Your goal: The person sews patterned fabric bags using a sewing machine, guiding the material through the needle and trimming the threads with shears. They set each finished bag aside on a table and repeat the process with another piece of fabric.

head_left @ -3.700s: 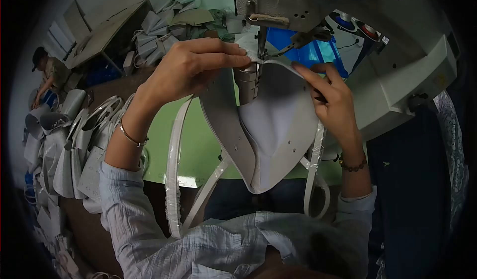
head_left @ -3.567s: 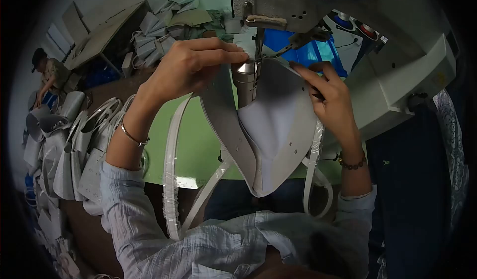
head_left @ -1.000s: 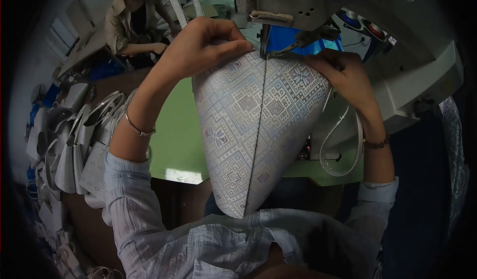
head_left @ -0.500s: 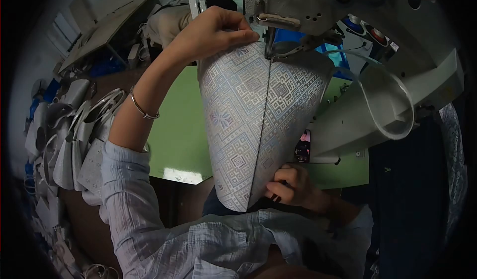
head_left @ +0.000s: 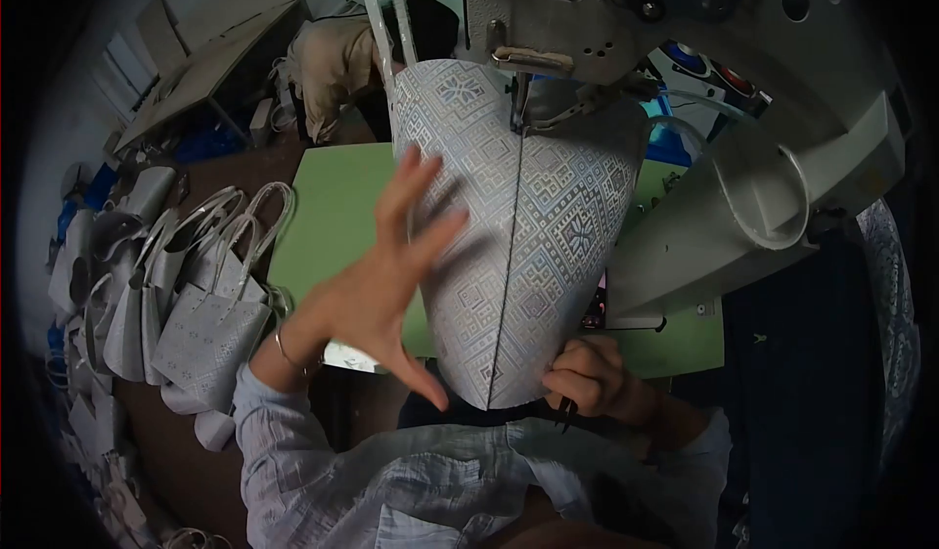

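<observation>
A patterned silver-grey bag piece [head_left: 548, 217] with a dark seam line down its middle hangs under the sewing machine head [head_left: 587, 21]. Its upper edge lies at the needle and presser foot [head_left: 519, 104]. My left hand [head_left: 377, 285], wearing a bracelet, is over the piece's left side with fingers spread, slightly blurred and holding nothing. At the lower right edge of the piece, my right hand [head_left: 587, 378] is curled closed, with a small dark pointed tool [head_left: 565, 414] sticking out below the fingers. Clear handles [head_left: 396, 11] rise at the piece's upper left.
Finished-looking bags with handles [head_left: 210, 339] are piled at the left. A green tabletop [head_left: 323, 217] lies under the machine arm [head_left: 743, 226]. Beyond it, a person in a tan top [head_left: 333, 60] bends over. A phone [head_left: 595, 314] lies right of the piece.
My left hand has let go of the piece's top edge and moved down, fingers spreading. The piece has shifted and turned a little under the needle. The dark tool now shows below my right hand.
</observation>
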`<state>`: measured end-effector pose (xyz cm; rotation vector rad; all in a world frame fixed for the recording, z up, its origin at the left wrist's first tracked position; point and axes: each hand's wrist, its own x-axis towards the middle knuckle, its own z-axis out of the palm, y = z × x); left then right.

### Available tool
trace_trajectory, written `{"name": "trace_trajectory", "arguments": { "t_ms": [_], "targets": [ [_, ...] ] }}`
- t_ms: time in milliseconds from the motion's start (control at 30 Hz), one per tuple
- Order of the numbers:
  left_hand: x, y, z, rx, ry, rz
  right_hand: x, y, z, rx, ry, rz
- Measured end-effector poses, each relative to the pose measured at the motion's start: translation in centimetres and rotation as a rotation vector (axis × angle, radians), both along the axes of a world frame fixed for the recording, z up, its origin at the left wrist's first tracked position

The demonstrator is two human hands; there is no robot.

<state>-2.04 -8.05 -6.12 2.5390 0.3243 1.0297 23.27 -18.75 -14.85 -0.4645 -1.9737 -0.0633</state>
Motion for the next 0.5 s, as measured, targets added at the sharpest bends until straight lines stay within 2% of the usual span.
{"name": "trace_trajectory", "arguments": {
  "t_ms": [67, 100, 167, 267, 500],
  "targets": [
    [-0.5, -2.9, -1.3, 0.198, 0.130, -0.006, 0.0, 0.1, 0.7, -0.011, -0.012, -0.011],
    [-0.9, -3.1, -2.0, 0.192, 0.128, -0.007, 0.1, 0.1, 1.1, -0.027, -0.031, -0.014],
    [-2.1, -3.1, -3.6, 0.498, 0.038, -0.047, 0.2, 0.0, 1.7, -0.038, -0.050, -0.016],
    [-1.3, -4.1, -1.9, 0.500, -0.092, -0.015, 0.4, -0.2, 2.7, -0.049, -0.087, -0.034],
    [-0.6, -3.1, -0.7, 0.560, -0.127, -0.039, 0.3, -0.1, 4.4, -0.038, -0.102, -0.140]
  ]
}}
